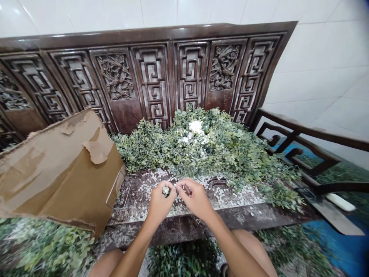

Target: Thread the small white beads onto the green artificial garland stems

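My left hand (162,200) and my right hand (195,198) meet above the front of the dark wooden bench seat (184,230). Thumb and forefinger of each are pinched together, tips almost touching. What sits between the fingertips is too small to make out. A pale whitish-green bit (165,191) shows inside the curl of my left fingers; whether it is held or lies behind cannot be told. Small white round pieces (144,192) are scattered over the seat around both hands. Behind them rises a large heap of green artificial leaf sprigs (225,142), with a white clump (196,127) on top.
A torn cardboard box (72,173) stands on the left, a bent metal wire frame (117,192) beside it. The carved backrest (155,77) runs along the tiled wall. A cleaver-like blade (337,219) lies at the right. More green sprigs (57,246) lie below, left.
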`<state>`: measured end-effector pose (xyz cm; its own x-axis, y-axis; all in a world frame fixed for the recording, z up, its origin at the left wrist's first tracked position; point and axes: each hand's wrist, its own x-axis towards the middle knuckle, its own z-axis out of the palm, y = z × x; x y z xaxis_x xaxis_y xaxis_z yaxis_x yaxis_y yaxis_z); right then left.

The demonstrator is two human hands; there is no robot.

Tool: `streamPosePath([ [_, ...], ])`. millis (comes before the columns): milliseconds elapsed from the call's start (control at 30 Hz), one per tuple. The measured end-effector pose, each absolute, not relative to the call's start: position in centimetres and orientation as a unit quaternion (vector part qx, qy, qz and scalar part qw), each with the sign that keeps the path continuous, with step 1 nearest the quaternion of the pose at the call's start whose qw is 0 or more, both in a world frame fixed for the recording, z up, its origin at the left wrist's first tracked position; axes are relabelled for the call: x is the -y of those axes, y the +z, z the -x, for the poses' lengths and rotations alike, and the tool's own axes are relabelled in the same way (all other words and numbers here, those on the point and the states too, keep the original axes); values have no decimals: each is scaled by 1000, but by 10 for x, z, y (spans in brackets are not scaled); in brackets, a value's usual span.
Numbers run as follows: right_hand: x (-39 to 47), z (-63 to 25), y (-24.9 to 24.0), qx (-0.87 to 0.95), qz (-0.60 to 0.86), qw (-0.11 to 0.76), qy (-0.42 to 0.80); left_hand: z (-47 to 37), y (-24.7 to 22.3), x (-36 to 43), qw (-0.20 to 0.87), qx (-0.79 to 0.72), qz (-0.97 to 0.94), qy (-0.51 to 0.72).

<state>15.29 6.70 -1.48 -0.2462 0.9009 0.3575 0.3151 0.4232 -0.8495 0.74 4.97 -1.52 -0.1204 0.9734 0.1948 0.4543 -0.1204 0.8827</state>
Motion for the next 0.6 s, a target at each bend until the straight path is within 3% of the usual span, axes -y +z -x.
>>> streamPosePath([
  [333,-68,-155,-13,685,430,429,403,-8,-12,-49,299,-598,-583,461],
  [600,-72,-159,-20,627,387,417,532,-6,-10,-50,403,-564,-545,471],
])
